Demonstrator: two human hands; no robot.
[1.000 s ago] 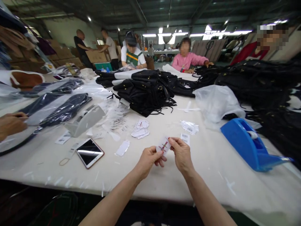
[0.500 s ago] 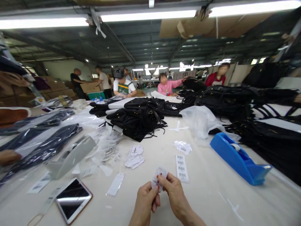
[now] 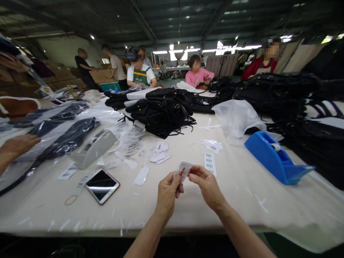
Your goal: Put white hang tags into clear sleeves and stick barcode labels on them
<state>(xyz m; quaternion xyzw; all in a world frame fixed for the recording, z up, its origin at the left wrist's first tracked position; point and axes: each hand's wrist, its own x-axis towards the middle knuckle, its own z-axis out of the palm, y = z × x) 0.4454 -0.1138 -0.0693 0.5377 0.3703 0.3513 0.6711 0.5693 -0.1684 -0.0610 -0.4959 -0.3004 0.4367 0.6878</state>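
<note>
A small printed tag (image 3: 184,167) with a red mark, glossy as if in clear plastic, is held up over the table. My left hand (image 3: 168,190) pinches its lower left side between thumb and fingers. My right hand (image 3: 207,184) is closed at its right edge, thumb and fingertips on it. Just beyond lie a pile of similar white tags (image 3: 160,154) and a strip of barcode stickers (image 3: 209,163). Further back is a plastic-covered barcode label (image 3: 213,146). A blank-looking white tag (image 3: 141,175) lies left of my hands.
A blue tape dispenser (image 3: 276,157) stands right, a grey one (image 3: 94,148) left, near a phone (image 3: 102,186). Black bags (image 3: 163,114) and a clear plastic bag (image 3: 236,116) lie behind. Another person's hand (image 3: 20,145) rests on wrapped goods at left. Co-workers stand across the table.
The view has tipped down, showing the table's front edge. My right fingers have shifted to the tag's right edge, uncovering more of its print. The other person's hand reaches further in at left.
</note>
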